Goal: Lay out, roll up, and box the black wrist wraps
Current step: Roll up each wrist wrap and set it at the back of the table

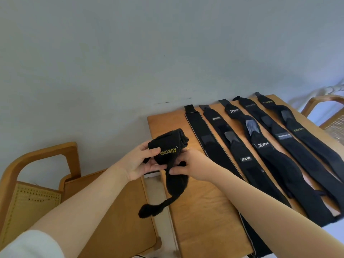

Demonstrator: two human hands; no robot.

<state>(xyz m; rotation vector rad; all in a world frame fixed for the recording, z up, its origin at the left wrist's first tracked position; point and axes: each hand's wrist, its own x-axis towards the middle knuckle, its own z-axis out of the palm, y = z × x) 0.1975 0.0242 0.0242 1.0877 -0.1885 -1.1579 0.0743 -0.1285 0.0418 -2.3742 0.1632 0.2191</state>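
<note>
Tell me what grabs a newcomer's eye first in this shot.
First, the rolled black wrist wrap with yellow XUEYING lettering, held up by the left hand and right hand at the wooden table's left edge, its loose tail hanging down. Next, the row of flat black wraps laid side by side on the table to the right.

The rolled wrap (168, 144) was black with yellow lettering. Five flat wraps (268, 153) on the tan wooden table (202, 211) were black, with white or yellow logos and grey patches. The wall (130, 53) was pale grey. The chair (37, 192) was tan with pale cane weave.
</note>
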